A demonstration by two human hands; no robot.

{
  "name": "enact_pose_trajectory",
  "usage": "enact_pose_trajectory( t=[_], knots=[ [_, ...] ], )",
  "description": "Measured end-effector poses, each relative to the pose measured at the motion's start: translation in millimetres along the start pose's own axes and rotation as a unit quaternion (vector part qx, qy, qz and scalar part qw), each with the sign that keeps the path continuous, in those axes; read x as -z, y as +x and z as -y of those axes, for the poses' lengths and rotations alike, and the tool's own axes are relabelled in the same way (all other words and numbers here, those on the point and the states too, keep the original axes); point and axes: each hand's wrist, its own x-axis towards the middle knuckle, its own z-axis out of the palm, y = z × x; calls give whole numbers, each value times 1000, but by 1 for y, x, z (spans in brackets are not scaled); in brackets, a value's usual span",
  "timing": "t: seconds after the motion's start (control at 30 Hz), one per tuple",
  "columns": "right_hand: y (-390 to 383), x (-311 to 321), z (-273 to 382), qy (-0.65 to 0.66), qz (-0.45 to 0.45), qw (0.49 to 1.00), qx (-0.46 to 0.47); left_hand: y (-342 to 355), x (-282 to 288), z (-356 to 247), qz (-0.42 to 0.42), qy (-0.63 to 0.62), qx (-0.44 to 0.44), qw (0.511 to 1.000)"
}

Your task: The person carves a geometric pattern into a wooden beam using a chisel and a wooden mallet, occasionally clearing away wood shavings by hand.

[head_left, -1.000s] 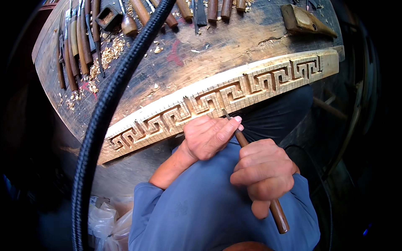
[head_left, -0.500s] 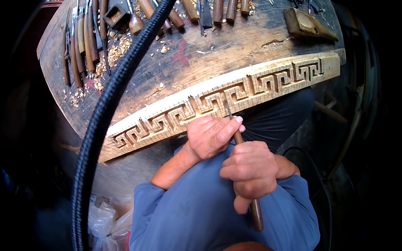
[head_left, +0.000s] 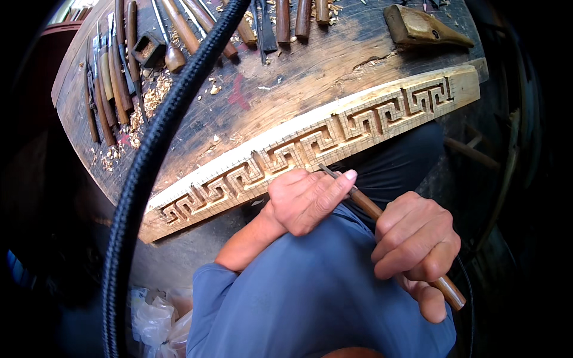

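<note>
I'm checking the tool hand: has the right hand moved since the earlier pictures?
Yes: the right hand has shifted to the right, judged against the carved board.

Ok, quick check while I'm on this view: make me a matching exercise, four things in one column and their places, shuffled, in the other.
Column one
1. Metal-bladed chisel with a brown wooden handle
2. Long pale wooden board carved with angular grooves
3. Block-headed brown wooden mallet
4. Small dark square box

Column two
A. At the far right of the worn wooden workbench
B. Near the long wood-handled tools at the upper left
C. Slantwise along the workbench's near side
D. In the right hand

Pairs: 1-D, 2-C, 3-A, 4-B
</note>
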Motion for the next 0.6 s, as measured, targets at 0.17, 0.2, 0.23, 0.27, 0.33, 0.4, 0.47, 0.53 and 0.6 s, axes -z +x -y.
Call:
enact_pose_trajectory(
  t=[0.17,0.2,0.23,0.27,0.33,0.4,0.47,0.53,0.6],
  knots=[
    [7,18,12,75,14,996,-38,-2,4,-5,15,33,29,999],
    [9,26,16,103,48,993,-32,-5,8,-6,26,50,33,998],
    [8,27,27,107,34,993,-20,-5,11,-6,33,64,33,997],
    [8,23,34,72,7,997,17,-5,14,-6,41,78,34,996],
    [7,14,43,-32,-67,996,52,-6,13,-7,21,76,43,996],
    [1,-5,31,-143,-157,976,53,-9,12,-9,-4,73,39,997],
    [-7,-26,10,-151,-163,974,56,-2,11,-14,-13,54,26,998],
    [-14,-45,-9,-174,-162,969,68,2,10,-15,4,50,24,998],
    [-22,-52,-12,-184,-153,968,76,1,8,-10,-2,66,20,998]
  ],
)
